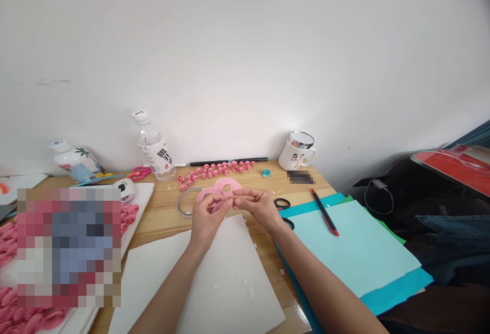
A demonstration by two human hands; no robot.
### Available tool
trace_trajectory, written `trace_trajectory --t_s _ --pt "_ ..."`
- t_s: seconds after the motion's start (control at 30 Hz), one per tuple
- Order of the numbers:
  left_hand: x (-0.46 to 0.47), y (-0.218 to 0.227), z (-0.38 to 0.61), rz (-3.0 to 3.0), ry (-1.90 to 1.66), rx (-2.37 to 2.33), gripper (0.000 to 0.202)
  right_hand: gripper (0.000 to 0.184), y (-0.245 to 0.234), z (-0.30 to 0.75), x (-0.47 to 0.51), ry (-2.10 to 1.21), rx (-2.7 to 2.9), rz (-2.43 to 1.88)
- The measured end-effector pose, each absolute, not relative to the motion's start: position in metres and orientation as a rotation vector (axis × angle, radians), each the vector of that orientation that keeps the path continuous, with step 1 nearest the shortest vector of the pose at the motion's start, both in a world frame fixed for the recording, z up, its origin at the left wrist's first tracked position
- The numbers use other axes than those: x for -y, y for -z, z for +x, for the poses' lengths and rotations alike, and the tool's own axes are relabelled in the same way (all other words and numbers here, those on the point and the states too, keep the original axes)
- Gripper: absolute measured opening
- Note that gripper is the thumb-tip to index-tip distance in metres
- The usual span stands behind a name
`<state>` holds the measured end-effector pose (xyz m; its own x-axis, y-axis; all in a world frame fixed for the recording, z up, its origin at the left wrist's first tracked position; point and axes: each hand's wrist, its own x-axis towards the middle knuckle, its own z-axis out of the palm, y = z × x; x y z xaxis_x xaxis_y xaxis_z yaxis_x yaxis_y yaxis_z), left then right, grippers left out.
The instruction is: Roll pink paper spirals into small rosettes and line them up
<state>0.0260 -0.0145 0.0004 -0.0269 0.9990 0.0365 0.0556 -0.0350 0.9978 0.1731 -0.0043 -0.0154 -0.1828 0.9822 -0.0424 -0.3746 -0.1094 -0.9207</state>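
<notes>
My left hand [209,216] and my right hand [258,206] meet fingertip to fingertip above the white sheet [225,272]. Both are closed in a pinch on a pink paper spiral [220,186], whose curved band and round hole show just behind the fingers. The pinched part is mostly covered by my fingertips. To the left of the spiral lies a ring-shaped roll of tape [179,204]. Beyond it, several rolled pink paper roses [210,170] are spread in rows. Scissors [282,203] with black handles lie right of my right hand, partly covered.
A plastic bottle [155,150], a second bottle [74,160] and a white mug [298,152] stand along the wall. Coloured paper sheets [352,252] with a black-and-red pen [324,211] lie at right. A teal paper rose [266,172] sits near the mug. Pink roses [130,214] cover a board at left.
</notes>
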Motion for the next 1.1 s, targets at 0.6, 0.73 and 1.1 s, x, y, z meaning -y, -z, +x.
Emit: trace_trajectory --t_s 0.6,0.73,1.1 --pt "0.0157 -0.0032 0.0261 1.28 -1.169 -1.276 0.026 0.036 0.013 0.177 0.0054 -1.546 1.044 -0.888" --pt "0.0145 0.0003 0.0252 1.267 -1.171 -1.27 0.025 0.035 0.0124 0.1816 0.0047 -1.584 1.089 -0.825" --pt "0.0165 -0.0041 0.0269 1.252 -1.124 -1.308 0.024 0.034 0.0157 0.1787 0.0045 -1.521 1.108 -0.853"
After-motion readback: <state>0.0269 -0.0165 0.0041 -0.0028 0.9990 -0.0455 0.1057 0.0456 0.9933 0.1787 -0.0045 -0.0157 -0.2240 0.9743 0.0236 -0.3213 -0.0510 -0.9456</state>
